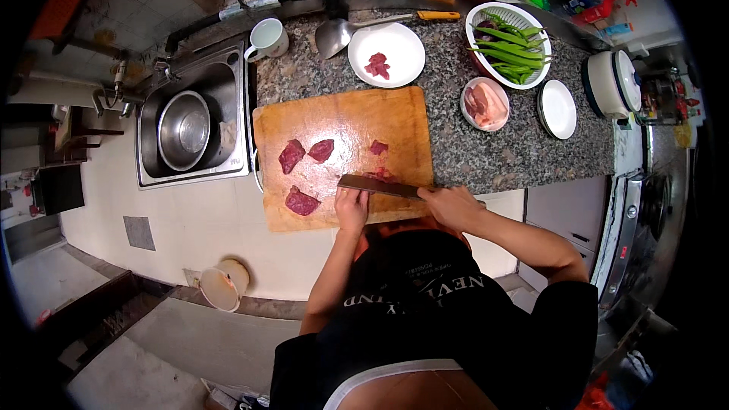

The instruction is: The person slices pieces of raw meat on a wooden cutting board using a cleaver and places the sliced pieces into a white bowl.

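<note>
My right hand (452,206) grips the handle of a cleaver (377,185), its broad blade lying over the near edge of a wooden cutting board (349,118). My left hand (351,208) rests fingers-down on the board under the blade, on a piece of red meat that is mostly hidden. Three dark red meat chunks (291,156) (321,150) (301,201) lie on the board's left half, and a small scrap (378,147) sits near the middle.
A white plate with meat pieces (386,54), a ladle (334,35), a white mug (268,38), a colander of green peppers (507,45), a bowl of pale meat (485,104) and stacked plates (558,108) stand on the granite counter. A steel sink (191,121) with a bowl is left.
</note>
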